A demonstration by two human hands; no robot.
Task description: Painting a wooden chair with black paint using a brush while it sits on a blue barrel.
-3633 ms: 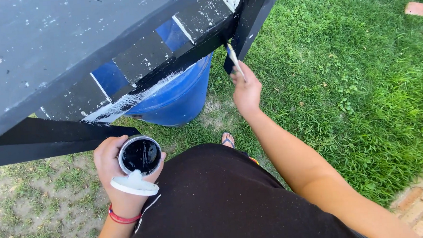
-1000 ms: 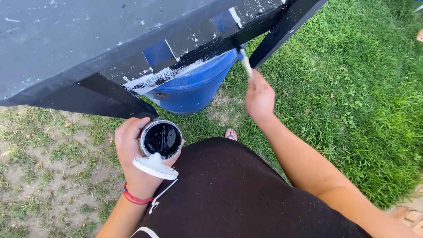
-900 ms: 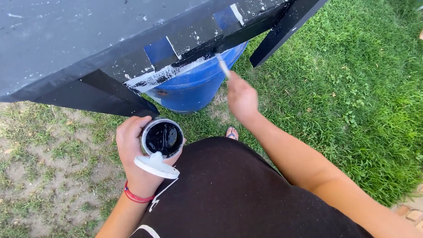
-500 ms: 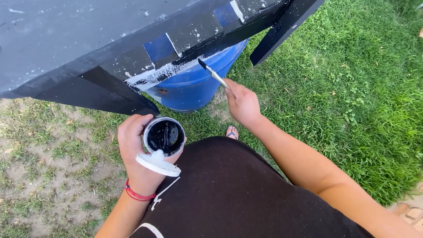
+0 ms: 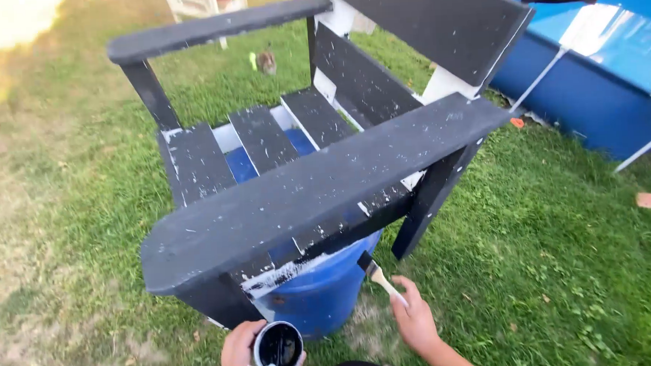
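Right hand (image 5: 415,319) touches a paintbrush (image 5: 377,276) to the black chair (image 5: 318,183) (left hand (image 5: 239,352) cradles a paint cup (image 5: 278,347)).

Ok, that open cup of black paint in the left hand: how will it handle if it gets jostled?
The paint cup is lidless with dark liquid, so tilting would likely spill it. The left hand wraps it alone, suggesting it's light.

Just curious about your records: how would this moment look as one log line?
left hand: holds paint cup | right hand: holds paintbrush, bristles at chair underside | blue barrel beneath chair | grass
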